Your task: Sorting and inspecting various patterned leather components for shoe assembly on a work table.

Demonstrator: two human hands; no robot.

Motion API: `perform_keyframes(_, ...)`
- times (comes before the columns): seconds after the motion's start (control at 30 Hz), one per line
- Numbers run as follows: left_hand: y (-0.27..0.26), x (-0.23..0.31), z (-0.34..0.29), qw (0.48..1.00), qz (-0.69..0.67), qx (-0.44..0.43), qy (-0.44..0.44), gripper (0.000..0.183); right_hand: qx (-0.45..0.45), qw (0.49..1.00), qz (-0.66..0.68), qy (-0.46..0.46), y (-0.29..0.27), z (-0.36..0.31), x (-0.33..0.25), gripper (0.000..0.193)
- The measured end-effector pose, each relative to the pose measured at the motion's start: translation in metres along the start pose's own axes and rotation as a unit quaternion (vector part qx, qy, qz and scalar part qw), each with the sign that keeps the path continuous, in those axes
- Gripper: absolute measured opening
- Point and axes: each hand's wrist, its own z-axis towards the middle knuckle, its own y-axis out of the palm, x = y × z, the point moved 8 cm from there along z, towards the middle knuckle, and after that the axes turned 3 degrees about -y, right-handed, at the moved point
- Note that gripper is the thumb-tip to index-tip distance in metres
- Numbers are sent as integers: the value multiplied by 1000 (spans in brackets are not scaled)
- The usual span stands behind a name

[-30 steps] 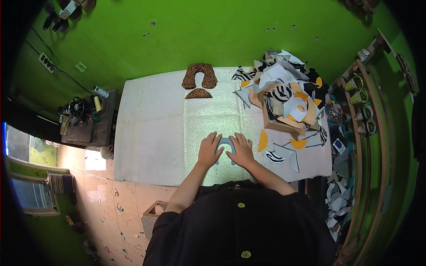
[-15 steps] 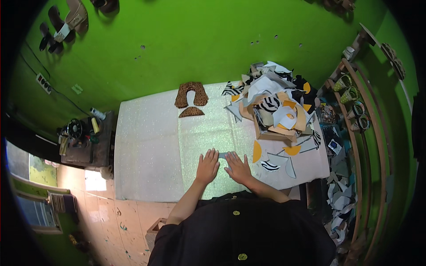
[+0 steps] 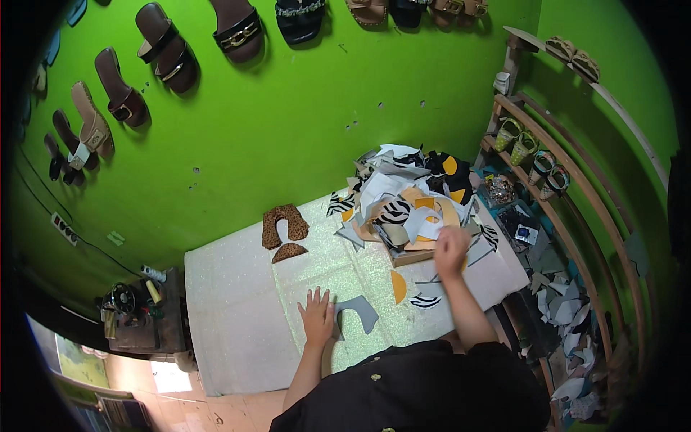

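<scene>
My left hand point(image 3: 317, 315) lies flat with fingers stretched out on the glittery table cover, at the left end of a grey, arch-shaped cut piece point(image 3: 362, 312). My right hand point(image 3: 451, 252) is raised at the right side of a cardboard box point(image 3: 414, 257) heaped with scraps. Motion blurs its fingers, so I cannot tell whether it holds anything. Below the box lie a yellow half-round piece point(image 3: 398, 286) and a zebra-striped scrap point(image 3: 425, 302). Farther back are a leopard-print arch piece point(image 3: 286, 225) and a small leopard-print half-round point(image 3: 290, 252).
The scrap pile point(image 3: 389, 183) fills the table's far right. Wooden shelves point(image 3: 561, 151) with green shoes stand along the right, with more scraps point(image 3: 561, 309) below. At the left is a small dark stand point(image 3: 144, 327) with spools. Several sandals point(image 3: 169, 54) hang on the green wall.
My right hand has left the grey piece and moved right to the box, uncovering the arch shape. My left hand stays flat on the table. The view has tilted up and right.
</scene>
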Motion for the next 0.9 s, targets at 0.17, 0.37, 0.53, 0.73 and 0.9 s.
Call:
perform_keyframes(0.17, -13, 21, 10, 998, -53, 24, 30, 38, -78, 957, -107, 258, 15, 7, 127, 18)
perform_keyframes(0.37, -16, 24, 4, 995, -84, 31, 45, 34, -141, 926, -75, 342, 42, -16, 172, 21)
perform_keyframes(0.53, -26, 15, 2, 993, -102, 48, 24, 33, -91, 944, -138, 286, 19, 13, 136, 11)
perform_keyframes(0.73, -30, 21, 7, 992, -105, 60, 35, 33, -36, 985, -168, 31, 7, 58, 77, 13)
perform_keyframes(0.9, -36, 28, 14, 990, -109, 70, 48, 32, -71, 991, 42, 109, 13, 89, 59, 18)
